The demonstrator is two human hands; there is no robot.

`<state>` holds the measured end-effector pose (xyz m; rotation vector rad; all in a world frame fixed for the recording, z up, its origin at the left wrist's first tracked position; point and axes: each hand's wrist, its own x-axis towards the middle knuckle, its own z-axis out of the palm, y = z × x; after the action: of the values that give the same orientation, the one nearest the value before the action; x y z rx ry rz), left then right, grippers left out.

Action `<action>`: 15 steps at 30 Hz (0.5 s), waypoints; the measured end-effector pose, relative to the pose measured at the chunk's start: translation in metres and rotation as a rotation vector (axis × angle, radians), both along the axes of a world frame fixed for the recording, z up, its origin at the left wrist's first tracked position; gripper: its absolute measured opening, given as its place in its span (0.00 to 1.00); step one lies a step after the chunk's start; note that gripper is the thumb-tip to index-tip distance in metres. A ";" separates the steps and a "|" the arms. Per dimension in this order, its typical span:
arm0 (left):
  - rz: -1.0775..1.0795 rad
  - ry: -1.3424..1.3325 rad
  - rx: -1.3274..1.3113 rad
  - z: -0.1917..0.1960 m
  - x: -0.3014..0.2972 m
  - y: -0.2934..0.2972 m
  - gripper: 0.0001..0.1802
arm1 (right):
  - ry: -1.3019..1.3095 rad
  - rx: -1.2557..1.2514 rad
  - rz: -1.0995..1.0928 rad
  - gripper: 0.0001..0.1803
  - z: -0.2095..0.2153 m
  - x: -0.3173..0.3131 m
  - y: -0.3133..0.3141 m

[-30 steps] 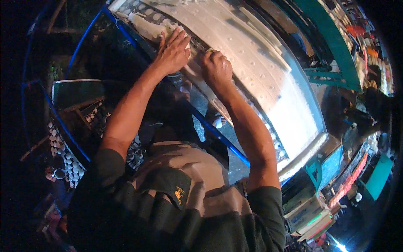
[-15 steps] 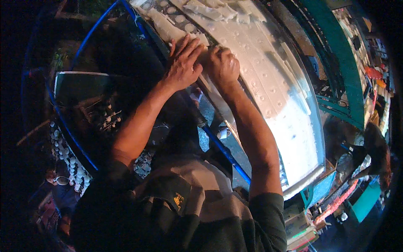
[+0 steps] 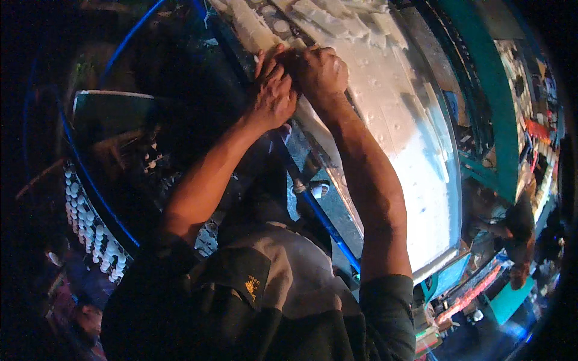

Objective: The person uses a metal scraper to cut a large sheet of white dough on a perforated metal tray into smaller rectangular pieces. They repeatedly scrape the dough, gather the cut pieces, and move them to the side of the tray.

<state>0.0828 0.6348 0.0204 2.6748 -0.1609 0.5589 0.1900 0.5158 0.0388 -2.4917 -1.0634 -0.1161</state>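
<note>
Both bare hands work close together at the far left edge of a long pale slab (image 3: 391, 114) dotted with small round dimples. My left hand (image 3: 274, 93) lies palm down there, its fingers stretched forward and slightly apart, its thumb side close to the right hand. My right hand (image 3: 324, 72) is closed with its knuckles up; whatever its fingers grip is hidden beneath it. Just beyond the fingertips runs a pale, ragged strip (image 3: 251, 25), with a round pale disc (image 3: 281, 26) beside it. Torn pale pieces (image 3: 328, 19) lie on the slab's far end.
A blue pole (image 3: 328, 222) slants between my body and the slab. Strings of white discs (image 3: 90, 219) hang at left. A green frame (image 3: 503, 102) stands at right, with a teal panel (image 3: 510, 301) and clutter. A dark animal-like shape (image 3: 521, 234) is at right.
The view has shifted a little. My left hand's fingers have drawn closer together and the hand sits nearer my right hand, which stays closed.
</note>
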 end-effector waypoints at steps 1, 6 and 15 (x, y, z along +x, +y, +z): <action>0.003 0.003 -0.007 0.000 0.001 0.000 0.12 | -0.054 -0.005 -0.043 0.16 -0.008 0.000 0.001; 0.006 -0.046 -0.012 -0.006 -0.002 -0.002 0.24 | 0.042 -0.185 -0.104 0.13 -0.013 0.000 0.006; 0.116 -0.026 -0.088 -0.023 -0.015 -0.002 0.37 | -0.149 0.065 0.047 0.14 -0.033 0.026 0.023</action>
<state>0.0681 0.6326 -0.0023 2.6041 0.0115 0.6216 0.2163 0.5385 0.0054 -2.4290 -1.1578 -0.3213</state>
